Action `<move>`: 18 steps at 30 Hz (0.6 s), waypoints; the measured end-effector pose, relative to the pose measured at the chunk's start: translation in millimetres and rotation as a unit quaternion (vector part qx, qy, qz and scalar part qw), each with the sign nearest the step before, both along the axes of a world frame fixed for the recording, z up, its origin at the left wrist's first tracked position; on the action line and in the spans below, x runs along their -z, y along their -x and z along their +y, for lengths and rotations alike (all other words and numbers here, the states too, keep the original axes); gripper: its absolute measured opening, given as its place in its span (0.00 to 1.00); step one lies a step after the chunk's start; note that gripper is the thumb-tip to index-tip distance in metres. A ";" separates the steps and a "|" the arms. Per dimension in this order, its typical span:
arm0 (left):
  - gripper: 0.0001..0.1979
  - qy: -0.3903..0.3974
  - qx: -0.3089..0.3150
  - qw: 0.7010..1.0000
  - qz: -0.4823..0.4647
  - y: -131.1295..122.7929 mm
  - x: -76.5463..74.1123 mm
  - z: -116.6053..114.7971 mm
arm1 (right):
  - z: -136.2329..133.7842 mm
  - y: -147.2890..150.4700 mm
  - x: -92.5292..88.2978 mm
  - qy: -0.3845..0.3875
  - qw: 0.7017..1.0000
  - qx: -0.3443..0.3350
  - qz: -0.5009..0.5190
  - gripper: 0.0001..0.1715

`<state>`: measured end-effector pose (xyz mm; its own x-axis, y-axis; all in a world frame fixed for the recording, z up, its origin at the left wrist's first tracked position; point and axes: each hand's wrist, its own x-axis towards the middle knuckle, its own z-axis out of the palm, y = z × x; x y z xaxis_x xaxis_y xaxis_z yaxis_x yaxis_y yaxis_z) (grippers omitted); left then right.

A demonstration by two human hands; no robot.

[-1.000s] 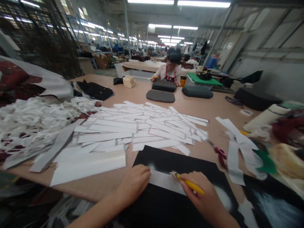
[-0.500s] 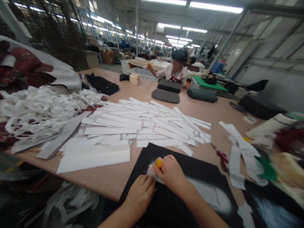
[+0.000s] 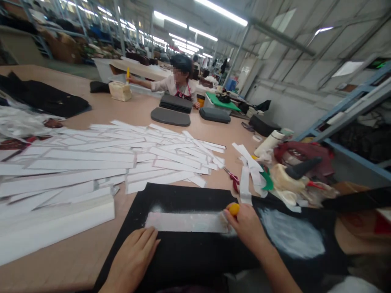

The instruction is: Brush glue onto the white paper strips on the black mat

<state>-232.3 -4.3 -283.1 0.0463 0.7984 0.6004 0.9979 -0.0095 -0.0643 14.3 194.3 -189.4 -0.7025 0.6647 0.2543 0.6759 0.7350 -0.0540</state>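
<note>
A whitish strip (image 3: 186, 222) lies lengthwise on a black sheet (image 3: 183, 252) near the table's front edge. My right hand (image 3: 244, 224) is closed around a brush with a yellow handle (image 3: 233, 209), its pale bristles on the strip's right end. At the strip's left end, my left hand (image 3: 137, 248) lies with its fingertips at the lower corner, fingers stretched out side by side. White smears mark the black sheet around the strip.
Many white strips (image 3: 171, 154) spread over the table (image 3: 210, 136). Red-handled scissors (image 3: 234, 181) lie right of them, beside cut white pieces (image 3: 245, 183). Across the table, a person (image 3: 180, 81) holds a yellow-handled tool by a cream block (image 3: 120, 90). Dark stacked panels (image 3: 175, 103) stand nearby.
The view has turned right. My right hand has moved the brush right, from near my left hand to the strip's other end, and the hands are now wide apart. The strip shows along its length.
</note>
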 end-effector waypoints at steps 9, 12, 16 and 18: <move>0.17 -0.005 0.069 0.995 0.071 15.4 13.2 -3.4 | 15.2 -41.2 9.4 0.039 0.993 0.101 0.052 0.19; 0.18 -0.014 0.079 0.993 0.082 14.8 8.7 -1.3 | 8.0 -39.7 2.4 0.052 0.989 0.084 0.107 0.17; 0.16 -0.017 0.057 0.996 0.061 7.4 -0.4 2.2 | -30.2 39.5 5.1 0.153 0.969 -0.034 0.189 0.13; 0.13 -0.018 0.027 0.999 0.035 2.7 -2.8 3.0 | -48.1 88.2 11.8 0.184 0.958 -0.094 0.199 0.12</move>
